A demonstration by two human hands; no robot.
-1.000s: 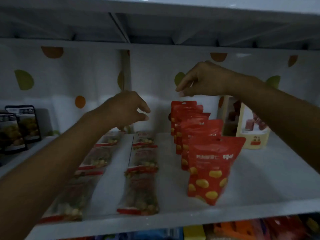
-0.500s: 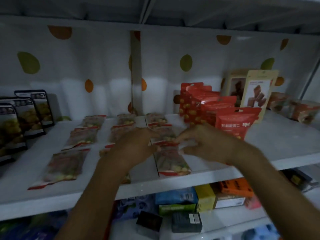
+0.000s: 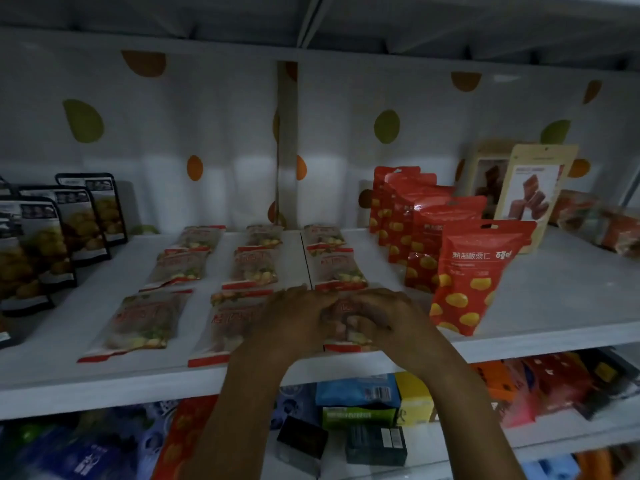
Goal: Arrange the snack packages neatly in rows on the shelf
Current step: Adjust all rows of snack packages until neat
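Clear plastic first: pinched the red-edged snack packet at lower centre between curled fingers of left hand and right hand, likely squaring it with its column on the white shelf.

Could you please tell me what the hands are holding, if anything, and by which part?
The left hand and right hand both pinch the front clear, red-edged flat snack packet around its middle.
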